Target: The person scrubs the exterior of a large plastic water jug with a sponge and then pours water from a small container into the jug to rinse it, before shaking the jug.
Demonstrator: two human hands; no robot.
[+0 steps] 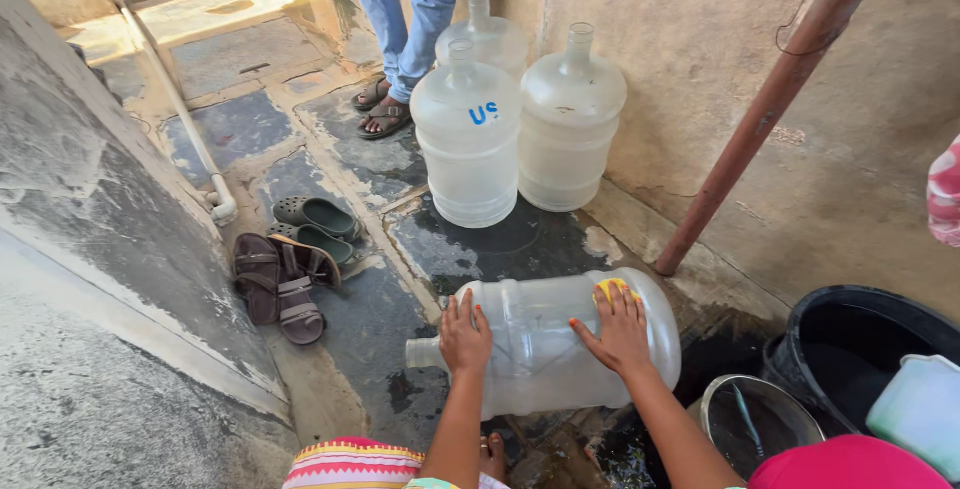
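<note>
Count of water jugs: 4 large clear plastic ones in view. 3 stand upright in a cluster against the right-hand wall, namely the front jug [467,139] with a blue mark on its shoulder, the right jug [571,124] touching it, and the rear jug [484,37], mostly hidden behind the other 2. The 4th, the lying jug [548,341], rests on its side on the wet dark floor [500,244], neck pointing left, directly before the person.

Footwear: 2 pairs lie by the left wall, 1 pair of brown sandals [280,284] and 1 pair of green clogs [318,224], the pairs touching. 1 other person [405,9] stands at the far end, legs and sandalled feet only visible.

Containers at lower right: 1 black tub [800,334], 1 metal bowl [752,417] just beside it, and 1 pale plastic container [920,404] at the tub's rim. 1 rust-coloured pipe [770,99] leans along the right wall; 1 white pipe [180,99] runs along the left wall.

Hands: the left hand [465,334] lies flat, fingers spread and extended, on the lying jug's shoulder near the neck; it grips nothing. The right hand [618,334] is also open, fingers extended, pressing 1 yellow sponge [612,289] against the jug's body near its base. Only the sponge's upper edge shows past the fingertips.
</note>
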